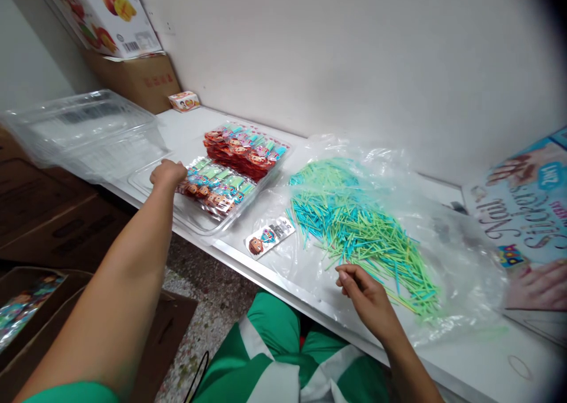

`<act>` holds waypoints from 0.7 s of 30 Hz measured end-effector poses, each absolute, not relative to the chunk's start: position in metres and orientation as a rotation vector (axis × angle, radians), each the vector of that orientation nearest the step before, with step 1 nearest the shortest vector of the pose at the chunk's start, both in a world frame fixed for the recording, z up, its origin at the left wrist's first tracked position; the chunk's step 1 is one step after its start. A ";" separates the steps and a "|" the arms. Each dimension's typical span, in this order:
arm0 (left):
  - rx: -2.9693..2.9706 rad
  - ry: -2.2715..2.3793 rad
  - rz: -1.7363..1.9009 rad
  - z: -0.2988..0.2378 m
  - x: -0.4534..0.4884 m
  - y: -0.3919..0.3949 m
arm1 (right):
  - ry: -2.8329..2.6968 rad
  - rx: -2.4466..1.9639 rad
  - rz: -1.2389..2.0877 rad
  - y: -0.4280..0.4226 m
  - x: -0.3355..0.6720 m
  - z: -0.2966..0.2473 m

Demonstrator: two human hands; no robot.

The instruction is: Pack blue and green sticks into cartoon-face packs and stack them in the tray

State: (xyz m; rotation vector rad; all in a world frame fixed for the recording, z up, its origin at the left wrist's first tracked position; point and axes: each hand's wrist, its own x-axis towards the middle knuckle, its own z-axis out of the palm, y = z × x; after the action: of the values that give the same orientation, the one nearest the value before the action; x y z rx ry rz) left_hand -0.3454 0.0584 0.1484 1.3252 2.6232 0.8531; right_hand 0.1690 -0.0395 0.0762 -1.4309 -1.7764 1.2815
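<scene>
My left hand (168,174) reaches over the left end of a clear plastic tray (208,230), its fingers curled down beside a row of shiny printed packets (217,187). Whatever those fingers hold is hidden behind the hand. A taller stack of red-edged packets (243,152) fills the far side of the tray. My right hand (365,296) is pinched closed at the near edge of a pile of thin green and blue sticks (354,220); anything in the pinch is too small to make out. Between tray and pile lies a single small printed packet (269,237).
A clear plastic bag (460,261) spreads under and around the sticks. Empty clear trays (84,125) are stacked at the left. Cartons (133,78) and a small box (184,101) stand behind; a printed poster-like box (527,214) is at right. An open carton (26,314) sits below left.
</scene>
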 end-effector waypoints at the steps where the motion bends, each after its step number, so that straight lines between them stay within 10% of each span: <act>1: 1.260 2.698 0.861 0.152 -0.338 0.057 | -1.775 -1.432 1.282 -0.039 0.170 0.075; 6: 1.735 2.459 1.095 0.155 -0.228 0.026 | -1.787 -1.429 1.264 -0.041 0.167 0.073; 10: 2.137 1.885 0.565 0.109 -0.128 -0.002 | -1.822 -1.390 1.239 -0.048 0.165 0.081; 21: 1.515 2.172 0.471 0.036 -0.136 0.040 | -1.671 -1.412 1.196 -0.068 0.202 0.081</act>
State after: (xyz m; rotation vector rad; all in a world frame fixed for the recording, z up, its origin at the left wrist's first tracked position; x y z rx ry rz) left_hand -0.1359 0.0399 0.0363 1.5148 2.1725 0.4712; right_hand 0.2018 -0.0678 0.0808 -1.4121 -1.6712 1.1964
